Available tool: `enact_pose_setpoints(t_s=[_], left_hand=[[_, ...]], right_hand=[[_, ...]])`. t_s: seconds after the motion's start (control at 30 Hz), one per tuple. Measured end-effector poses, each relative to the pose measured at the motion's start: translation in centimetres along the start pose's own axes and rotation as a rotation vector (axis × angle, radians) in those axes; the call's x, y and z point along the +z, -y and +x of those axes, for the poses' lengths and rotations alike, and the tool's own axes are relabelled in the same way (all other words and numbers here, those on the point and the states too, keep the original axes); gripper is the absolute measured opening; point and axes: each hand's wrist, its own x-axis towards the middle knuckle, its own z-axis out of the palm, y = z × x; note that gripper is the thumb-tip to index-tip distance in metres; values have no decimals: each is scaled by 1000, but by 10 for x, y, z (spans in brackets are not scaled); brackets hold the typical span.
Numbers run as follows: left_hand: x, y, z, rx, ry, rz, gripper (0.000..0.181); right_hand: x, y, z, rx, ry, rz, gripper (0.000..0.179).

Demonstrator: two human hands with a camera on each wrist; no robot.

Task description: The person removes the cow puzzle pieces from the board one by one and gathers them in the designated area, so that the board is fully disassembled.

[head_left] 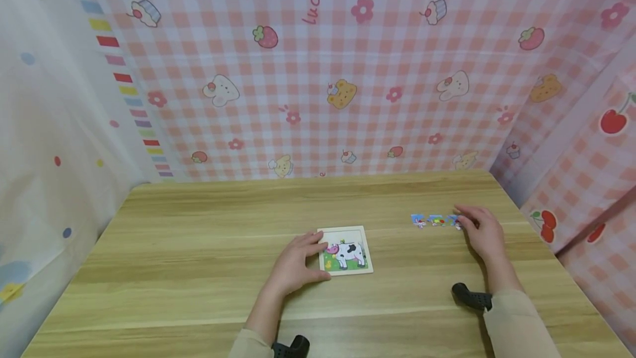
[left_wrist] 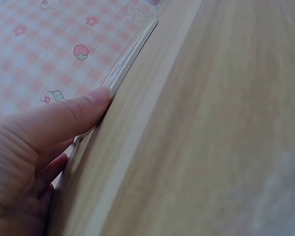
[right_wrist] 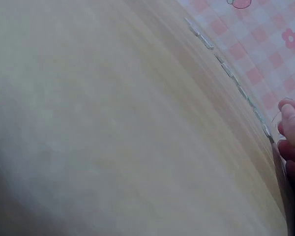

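A square wooden puzzle board [head_left: 348,251] with a cow picture lies flat on the table; a pale bare strip runs along its top. My left hand [head_left: 297,262] grips the board's left side, thumb at the near edge and fingers toward the far corner. In the left wrist view the thumb [left_wrist: 96,97] presses on the board's thin edge. Small colourful puzzle pieces [head_left: 437,220] lie in a row at the right. My right hand [head_left: 484,233] is at the row's right end, fingers bent beside the last piece [head_left: 454,220]. I cannot tell whether it pinches a piece.
The wood-grain table [head_left: 199,269] extends around both hands. A pink checked curtain [head_left: 308,70] hangs behind its far edge, with more cloth at the left and right sides. Black wrist mounts [head_left: 472,297] sit by both sleeves, low over the table.
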Motion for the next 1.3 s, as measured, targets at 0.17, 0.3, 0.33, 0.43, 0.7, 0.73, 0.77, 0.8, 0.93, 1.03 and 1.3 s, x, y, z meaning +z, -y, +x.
enact_pose_setpoints(t_s=[0.17,0.3,0.33,0.43,0.7,0.73,0.77,0.8,0.93,1.03,1.3], left_hand=[[0,1,0,-7,2,-6,65],[1,0,-1,-3,0,-6,65],[0,0,-1,-1,-2,-7,65],[0,0,-1,0,-2,-12,65],[1,0,0,7,-5,0,65],[1,1,0,10,-5,4,66],[1,1,0,9,-5,5,66],[1,1,0,6,-4,3,66],[0,0,0,11,-7,-1,66],[0,0,-1,10,-5,1,65],[1,1,0,-4,-3,2,65]], right_hand=[[0,2,-5,72,-85,76,25],[-1,5,-8,128,-104,129,26],[-2,6,-9,137,-103,138,27],[-3,9,-13,149,-99,154,27],[-2,23,-18,115,-87,216,26],[-1,25,-19,102,-73,217,26],[0,28,-20,84,-54,212,25],[1,30,-20,64,-35,208,25],[7,43,-22,7,35,198,24],[13,53,-23,-18,86,186,24],[31,78,-26,-139,195,221,24]])
